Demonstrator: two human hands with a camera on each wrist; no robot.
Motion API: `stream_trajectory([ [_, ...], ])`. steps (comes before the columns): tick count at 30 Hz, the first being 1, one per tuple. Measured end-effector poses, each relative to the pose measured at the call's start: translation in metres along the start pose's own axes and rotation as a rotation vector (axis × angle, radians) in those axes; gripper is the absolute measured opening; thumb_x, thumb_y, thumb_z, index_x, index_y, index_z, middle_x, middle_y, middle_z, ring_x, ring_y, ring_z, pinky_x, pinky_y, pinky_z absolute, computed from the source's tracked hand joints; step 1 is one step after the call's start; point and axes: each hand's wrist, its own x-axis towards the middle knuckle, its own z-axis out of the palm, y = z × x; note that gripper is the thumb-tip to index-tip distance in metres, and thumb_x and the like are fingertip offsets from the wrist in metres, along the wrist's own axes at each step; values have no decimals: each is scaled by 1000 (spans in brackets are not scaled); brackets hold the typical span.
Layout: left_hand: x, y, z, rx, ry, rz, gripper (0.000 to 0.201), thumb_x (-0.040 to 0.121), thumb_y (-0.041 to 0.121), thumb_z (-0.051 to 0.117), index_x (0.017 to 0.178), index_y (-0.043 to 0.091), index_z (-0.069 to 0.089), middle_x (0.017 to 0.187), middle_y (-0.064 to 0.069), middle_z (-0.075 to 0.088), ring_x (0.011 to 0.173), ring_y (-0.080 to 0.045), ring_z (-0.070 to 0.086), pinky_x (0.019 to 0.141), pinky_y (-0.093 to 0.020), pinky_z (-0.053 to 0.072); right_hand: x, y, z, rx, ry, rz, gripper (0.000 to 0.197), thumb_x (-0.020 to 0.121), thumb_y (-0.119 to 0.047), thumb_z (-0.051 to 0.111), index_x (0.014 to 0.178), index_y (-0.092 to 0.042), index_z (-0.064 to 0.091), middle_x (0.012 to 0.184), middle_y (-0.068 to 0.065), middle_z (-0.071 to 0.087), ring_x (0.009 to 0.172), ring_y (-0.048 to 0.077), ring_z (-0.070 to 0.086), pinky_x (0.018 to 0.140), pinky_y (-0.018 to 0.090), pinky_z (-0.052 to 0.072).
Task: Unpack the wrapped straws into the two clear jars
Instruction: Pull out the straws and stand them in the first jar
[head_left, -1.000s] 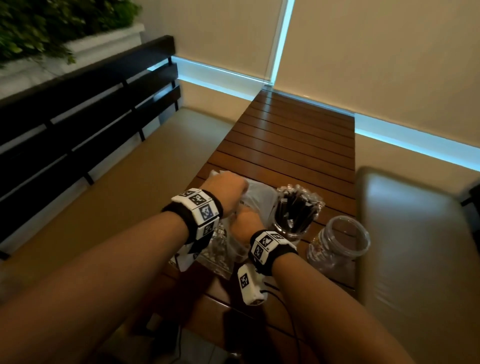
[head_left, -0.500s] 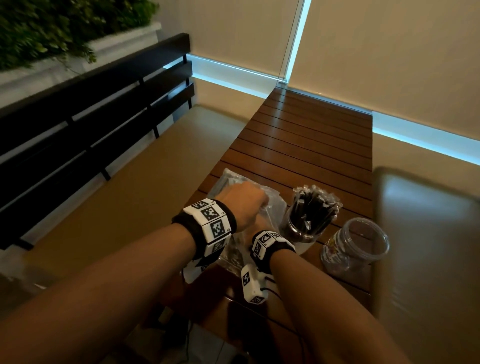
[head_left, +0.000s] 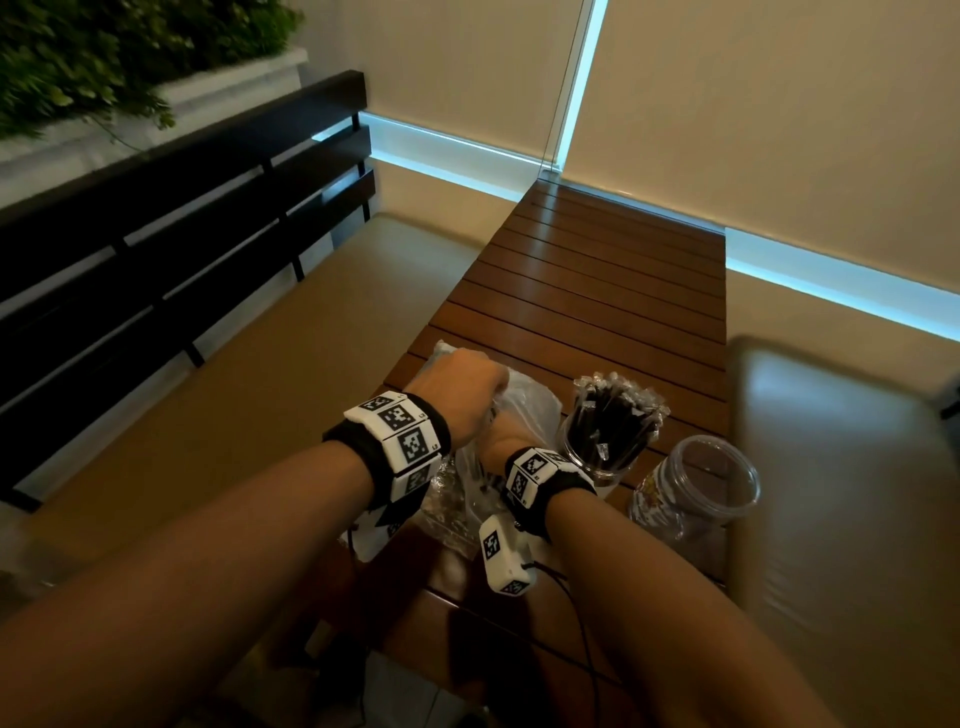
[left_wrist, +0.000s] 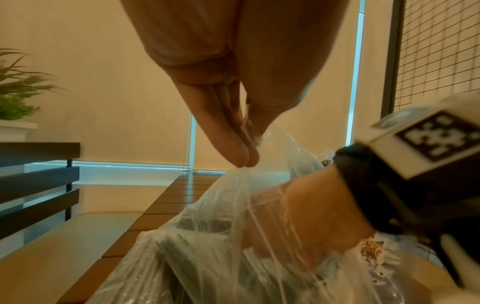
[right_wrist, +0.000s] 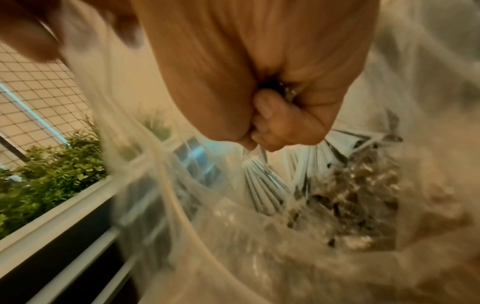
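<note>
A clear plastic bag (head_left: 524, 410) of wrapped black straws lies on the slatted wooden table (head_left: 597, 291). My left hand (head_left: 462, 384) pinches the bag's rim (left_wrist: 249, 164) between fingertips and thumb, holding it up. My right hand (head_left: 501, 441) is inside the bag (right_wrist: 182, 205), its fist gripping a bunch of wrapped straws (right_wrist: 262, 181). To the right stands a clear jar (head_left: 597, 457) full of wrapped straws (head_left: 618, 415). A second clear jar (head_left: 691, 493) beside it looks empty.
Tan cushioned benches run along both sides of the table (head_left: 291, 374) (head_left: 841, 493). A black slatted backrest (head_left: 171, 244) and a planter with greenery (head_left: 104, 57) are on the left. A cable (head_left: 576, 623) trails from my right wrist device.
My hands stay at the bag; the left hand keeps holding the rim up while the right stays inside. The head view has shifted a little, so the scene sits further right.
</note>
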Motion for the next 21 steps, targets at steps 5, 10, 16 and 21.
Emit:
stream_trajectory([
  [5,20,-8,14,-147,46,-179,22,90,2,55,103,12,70,102,-8,69,96,-26,62,94,-40,50,-15,2,-28,-60,-40,9,28,103,-15,46,123,0,60,119,14,60,112,26,57,95,32,45],
  [10,42,-12,26,-267,81,-359,18,86,6,61,96,14,72,101,-11,70,90,-29,65,83,-40,57,-43,18,-65,-135,-7,-28,16,100,-15,48,98,-5,60,96,12,62,85,26,61,69,32,50],
  [16,56,-17,32,-278,80,-437,11,90,14,62,91,11,72,92,-15,69,80,-33,65,78,-41,58,-89,48,-117,-140,-13,-75,25,100,-26,45,106,-10,64,86,2,60,76,18,58,60,27,45],
  [21,58,-20,37,-208,46,-482,18,88,6,56,74,7,67,81,-16,69,69,-32,63,67,-35,57,-120,68,-150,-158,-54,-106,25,101,-34,47,103,-16,63,90,0,63,81,16,60,69,29,48],
])
